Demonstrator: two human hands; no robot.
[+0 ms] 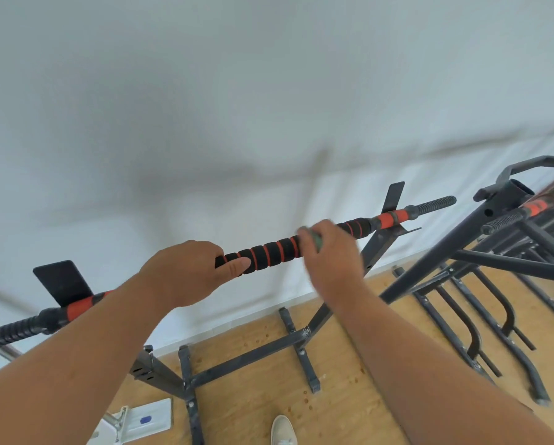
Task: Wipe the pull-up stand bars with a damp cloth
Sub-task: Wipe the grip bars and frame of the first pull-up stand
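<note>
Head view: pull-up bar [269, 252] runs from 8 o'clock up to 2 o'clock across mid-frame, black foam grip with orange rings. Left hand [185, 271] is wrapped around the bar just left of centre, thumb lying along the foam. Right hand [330, 255] grips the bar at about 2 o'clock from the left one, with a bit of green cloth [316, 240] pinched between fingers and foam; most of the cloth is hidden under the hand, and that hand is motion-blurred.

Risks, as I read it:
- Small wad of cloth, so it likely covers only the top side of the foam; the underside probably gets missed unless the hand rotates.
- Ribbed foam can snag the cloth and drag it out of the fingers.
- Damp foam may hold water and stay slick.
- Threaded end [436, 203] at 2 o'clock looks rough; a fast stroke could scrape knuckles.

Room: white wall behind, wooden floor [263, 380] below, stand base [243, 358] at 6 o'clock, second rack [481, 252] at 3 o'clock, shoe [283, 430] at bottom edge.
</note>
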